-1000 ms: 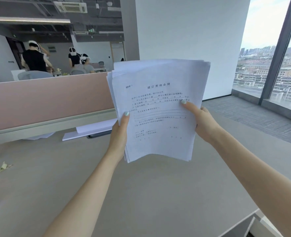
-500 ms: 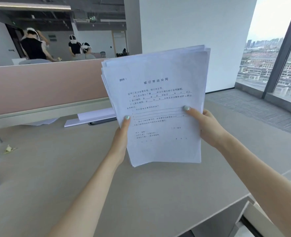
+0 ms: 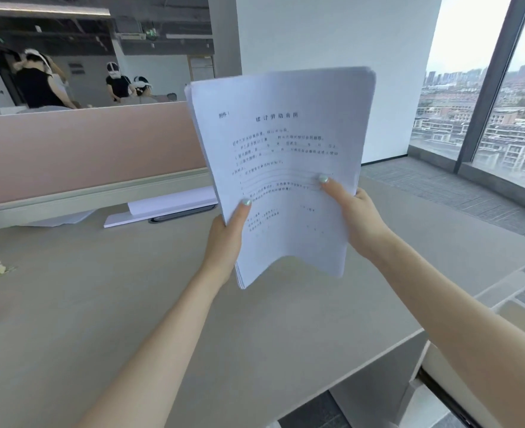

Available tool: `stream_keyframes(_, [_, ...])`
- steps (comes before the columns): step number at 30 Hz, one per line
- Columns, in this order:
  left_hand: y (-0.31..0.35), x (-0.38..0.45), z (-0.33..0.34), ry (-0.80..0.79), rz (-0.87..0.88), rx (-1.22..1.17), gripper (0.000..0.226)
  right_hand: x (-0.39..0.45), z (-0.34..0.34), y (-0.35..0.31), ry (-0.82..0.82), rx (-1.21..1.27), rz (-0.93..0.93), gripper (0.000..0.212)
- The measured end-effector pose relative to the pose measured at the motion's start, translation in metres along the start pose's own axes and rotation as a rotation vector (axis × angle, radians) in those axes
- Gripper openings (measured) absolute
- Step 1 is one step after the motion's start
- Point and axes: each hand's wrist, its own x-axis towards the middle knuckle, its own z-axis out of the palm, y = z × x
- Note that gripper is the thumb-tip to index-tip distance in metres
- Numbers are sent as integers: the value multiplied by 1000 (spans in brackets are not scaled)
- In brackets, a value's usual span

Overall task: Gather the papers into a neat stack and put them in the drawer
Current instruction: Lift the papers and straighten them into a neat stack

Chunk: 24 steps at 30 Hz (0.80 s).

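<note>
Above the desk (image 3: 131,304) both hands, left hand (image 3: 225,239) and right hand (image 3: 358,217), hold the papers (image 3: 285,168) upright, bowed; squaring seems nearly done, so next comes lowering toward the drawer (image 3: 434,393), near right.

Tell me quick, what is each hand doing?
Left hand: closed on the paper stack, left edge.
Right hand: closed on the same stack, right edge.

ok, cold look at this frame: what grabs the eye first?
The stack of papers, held upright at centre above the desk, its bottom edge bowed. The left hand and right hand pinch its lower sides, thumbs on the printed front sheet. Next, the window at right, with its city view.
</note>
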Motion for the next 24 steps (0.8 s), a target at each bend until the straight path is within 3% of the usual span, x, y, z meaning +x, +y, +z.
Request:
stream_keyframes(3, [0, -2, -2, -14, -7, -31, 16, -2, -10, -1, 19, 16, 3, 18])
stream_keyframes(9, [-60, -38, -7, -65, -295, 71, 8, -41, -34, 69, -30, -172, 237, 25])
stream_keyframes(17, [-47, -37, 7, -114, -270, 72, 12, -57, -56, 50, -6, -342, 199, 26])
stream_keyframes(24, [-46, -48, 78, -401, -307, 13, 13, -110, -128, 24, 152, -344, 249, 22])
